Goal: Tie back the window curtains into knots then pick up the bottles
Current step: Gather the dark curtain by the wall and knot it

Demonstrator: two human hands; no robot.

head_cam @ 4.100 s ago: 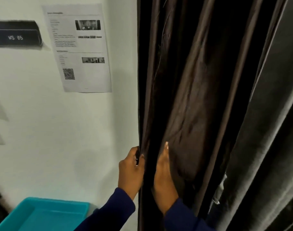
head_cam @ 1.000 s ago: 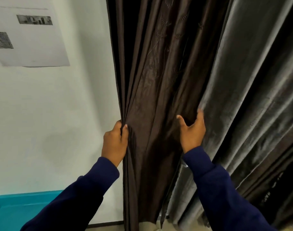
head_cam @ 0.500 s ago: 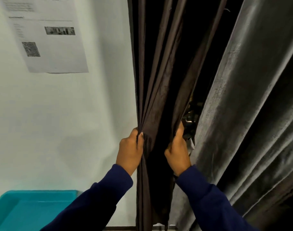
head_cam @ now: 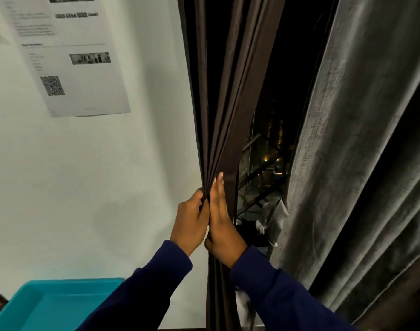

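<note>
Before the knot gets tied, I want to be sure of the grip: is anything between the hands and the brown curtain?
Nothing visible: left hand and right hand already clasp the gathered brown curtain directly.

Workplace-type room, likely office or lab: printed instruction sheet [head_cam: 70,53] with QR code taped on white wall [head_cam: 96,175]; teal bin [head_cam: 49,304]; night window [head_cam: 264,163].

Printed sheet [head_cam: 70,53] taped on white wall [head_cam: 84,175], teal bin [head_cam: 49,304] below
</note>
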